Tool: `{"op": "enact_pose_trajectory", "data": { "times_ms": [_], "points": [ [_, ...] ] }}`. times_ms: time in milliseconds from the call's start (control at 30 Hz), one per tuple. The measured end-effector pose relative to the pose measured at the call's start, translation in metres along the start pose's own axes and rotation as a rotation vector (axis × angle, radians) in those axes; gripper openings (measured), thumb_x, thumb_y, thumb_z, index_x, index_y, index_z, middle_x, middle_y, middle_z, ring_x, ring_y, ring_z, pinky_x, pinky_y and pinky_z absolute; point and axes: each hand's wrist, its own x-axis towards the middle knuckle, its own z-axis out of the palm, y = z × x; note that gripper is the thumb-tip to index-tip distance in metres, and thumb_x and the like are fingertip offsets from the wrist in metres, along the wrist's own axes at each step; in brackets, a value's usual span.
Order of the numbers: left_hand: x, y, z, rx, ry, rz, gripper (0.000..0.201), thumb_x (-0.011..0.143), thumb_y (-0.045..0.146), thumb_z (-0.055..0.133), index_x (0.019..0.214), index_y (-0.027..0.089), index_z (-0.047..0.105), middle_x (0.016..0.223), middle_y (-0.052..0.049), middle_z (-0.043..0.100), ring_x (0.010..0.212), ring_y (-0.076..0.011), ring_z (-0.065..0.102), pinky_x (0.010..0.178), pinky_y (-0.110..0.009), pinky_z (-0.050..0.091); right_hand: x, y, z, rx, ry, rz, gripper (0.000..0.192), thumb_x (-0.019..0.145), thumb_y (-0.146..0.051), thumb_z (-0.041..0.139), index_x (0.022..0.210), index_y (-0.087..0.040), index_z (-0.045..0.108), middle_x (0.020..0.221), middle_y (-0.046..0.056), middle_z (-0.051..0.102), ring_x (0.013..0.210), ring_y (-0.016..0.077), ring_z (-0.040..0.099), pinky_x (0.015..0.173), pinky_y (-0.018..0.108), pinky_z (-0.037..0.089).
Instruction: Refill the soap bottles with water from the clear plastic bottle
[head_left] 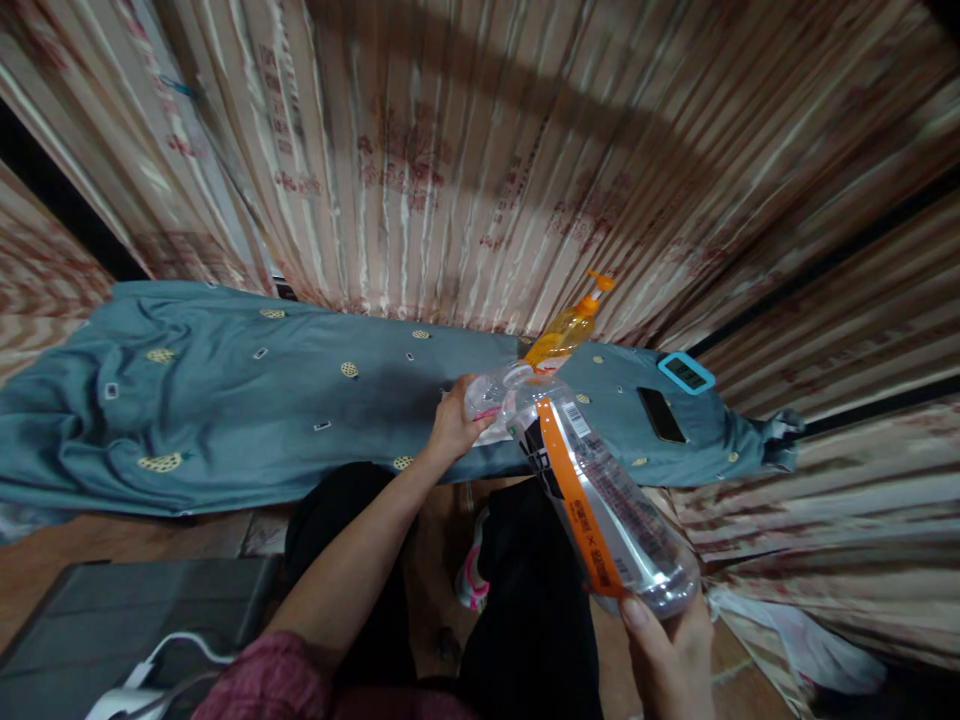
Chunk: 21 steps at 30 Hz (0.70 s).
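My right hand (671,645) grips the bottom end of a large clear plastic bottle (600,510) with an orange and black label. The bottle is tilted, its narrower end up and to the left. There it meets a small clear plastic container (487,393), which my left hand (452,425) holds with fingers closed round its side. Whether the two are joined or only touching I cannot tell. Just behind them a pump bottle (556,340) of yellow-orange liquid has an orange pump head; its lower part is hidden. A white piece (495,430) lies below the container, partly covered.
A blue-grey cloth with pineapple prints (247,410) covers the long table. A dark phone (661,414) and a light-blue digital clock (686,373) lie at the right. Patterned curtains (450,170) hang behind. A grey box-like surface with a white cable (172,640) is at lower left.
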Motion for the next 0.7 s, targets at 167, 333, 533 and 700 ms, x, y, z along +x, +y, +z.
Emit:
{"op": "enact_pose_trajectory", "data": {
  "times_ms": [167, 333, 533, 700],
  "points": [
    [0.0002, -0.0012, 0.0005, 0.01, -0.005, 0.008, 0.063, 0.066, 0.015, 0.079, 0.125, 0.017, 0.056, 0.119, -0.012, 0.073, 0.111, -0.0314, 0.071, 0.099, -0.047, 0.055, 0.0009, -0.0011, -0.0004, -0.001, -0.012, -0.012, 0.072, 0.07, -0.055, 0.077, 0.127, -0.016, 0.059, 0.108, 0.011, 0.07, 0.11, 0.0331, 0.063, 0.1, 0.046, 0.046],
    [-0.0001, -0.0028, 0.0008, 0.004, -0.004, 0.014, 0.063, 0.066, 0.018, 0.08, 0.124, 0.018, 0.057, 0.118, -0.011, 0.073, 0.11, -0.0304, 0.071, 0.098, -0.046, 0.056, 0.0015, -0.0012, -0.0011, 0.017, -0.017, -0.005, 0.071, 0.068, -0.054, 0.077, 0.126, -0.016, 0.059, 0.104, 0.01, 0.071, 0.109, 0.0327, 0.064, 0.099, 0.045, 0.047],
    [0.0, -0.0014, 0.0005, 0.022, -0.001, 0.007, 0.062, 0.066, 0.017, 0.08, 0.124, 0.018, 0.057, 0.117, -0.01, 0.074, 0.107, -0.0306, 0.072, 0.097, -0.046, 0.057, -0.0001, -0.0036, 0.0012, 0.014, -0.006, 0.015, 0.076, 0.069, -0.055, 0.077, 0.131, -0.017, 0.057, 0.105, 0.011, 0.071, 0.108, 0.0334, 0.064, 0.098, 0.046, 0.047],
    [0.0005, 0.0003, -0.0002, 0.018, -0.016, -0.002, 0.063, 0.065, 0.013, 0.078, 0.124, 0.016, 0.057, 0.119, -0.012, 0.073, 0.109, -0.0309, 0.072, 0.098, -0.045, 0.056, -0.003, -0.0082, 0.0025, 0.02, 0.0, 0.047, 0.073, 0.069, -0.054, 0.078, 0.128, -0.017, 0.057, 0.107, 0.011, 0.07, 0.104, 0.0308, 0.065, 0.096, 0.043, 0.048]
  ]
}}
